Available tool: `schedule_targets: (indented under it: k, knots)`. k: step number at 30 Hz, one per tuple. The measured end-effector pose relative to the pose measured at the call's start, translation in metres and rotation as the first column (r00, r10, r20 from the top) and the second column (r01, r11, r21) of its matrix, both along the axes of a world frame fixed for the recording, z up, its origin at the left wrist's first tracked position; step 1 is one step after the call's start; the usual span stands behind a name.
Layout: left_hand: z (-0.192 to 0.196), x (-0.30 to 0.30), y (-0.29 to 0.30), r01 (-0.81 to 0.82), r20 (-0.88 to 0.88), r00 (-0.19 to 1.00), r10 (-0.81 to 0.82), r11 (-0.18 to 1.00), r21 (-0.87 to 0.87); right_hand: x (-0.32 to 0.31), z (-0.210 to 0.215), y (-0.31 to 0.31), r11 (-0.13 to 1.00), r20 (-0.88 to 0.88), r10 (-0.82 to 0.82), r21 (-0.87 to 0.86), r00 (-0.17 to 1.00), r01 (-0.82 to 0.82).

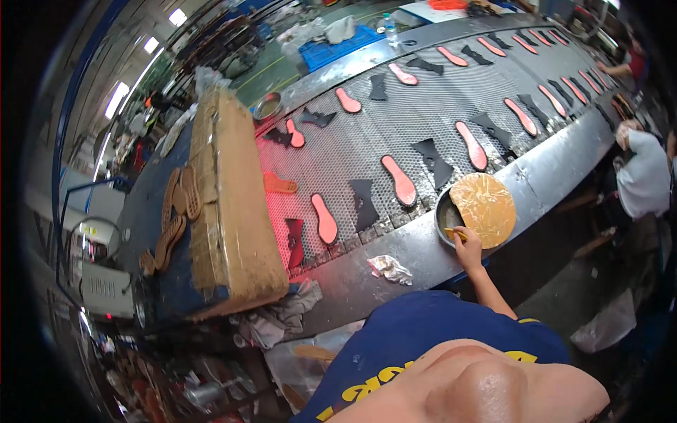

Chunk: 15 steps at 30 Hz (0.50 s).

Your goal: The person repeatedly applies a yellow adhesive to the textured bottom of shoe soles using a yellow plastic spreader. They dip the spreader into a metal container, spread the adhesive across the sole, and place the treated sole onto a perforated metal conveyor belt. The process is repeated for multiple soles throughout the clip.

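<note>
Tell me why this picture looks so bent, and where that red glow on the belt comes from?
Head view: the fisheye lens bows the conveyor belt and its steel edge into curves and leaves black corners. The red glow falls on the mesh beside the cardboard-covered box; its source is not visible. Ceiling lights blow out white at upper left. The right hand at the round pan looks sharp.

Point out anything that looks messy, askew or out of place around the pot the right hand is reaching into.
The round lid sits pushed half off the pot, leaning over its far rim while the right hand dips in. A crumpled rag lies loose on the metal ledge nearby. Nothing looks spilled.
</note>
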<state>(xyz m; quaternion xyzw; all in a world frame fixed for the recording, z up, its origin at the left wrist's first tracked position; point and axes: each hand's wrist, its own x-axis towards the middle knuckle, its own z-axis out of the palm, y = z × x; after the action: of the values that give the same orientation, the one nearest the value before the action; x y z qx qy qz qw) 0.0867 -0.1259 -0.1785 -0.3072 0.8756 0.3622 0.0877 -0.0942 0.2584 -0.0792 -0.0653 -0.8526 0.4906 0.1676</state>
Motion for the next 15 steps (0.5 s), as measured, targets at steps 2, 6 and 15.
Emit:
schedule_targets:
  k: [2, 6, 15]
  knots:
    - [-0.002, -0.002, -0.005, 0.010, -0.018, 1.000, -0.010, 1.000, 0.006, -0.005, -0.007, 0.003, 0.998, -0.017, -0.017, 0.058, 1.000, 0.018]
    - [-0.002, -0.004, -0.025, 0.060, -0.061, 0.996, -0.058, 0.998, 0.031, 0.003, -0.016, 0.004, 0.983, -0.011, -0.081, 0.162, 0.997, 0.082]
    - [0.010, -0.049, -0.069, 0.195, -0.174, 0.977, -0.124, 0.850, 0.488, 0.010, -0.038, 0.015, 0.813, -0.139, -0.089, 0.562, 0.986, 0.153]
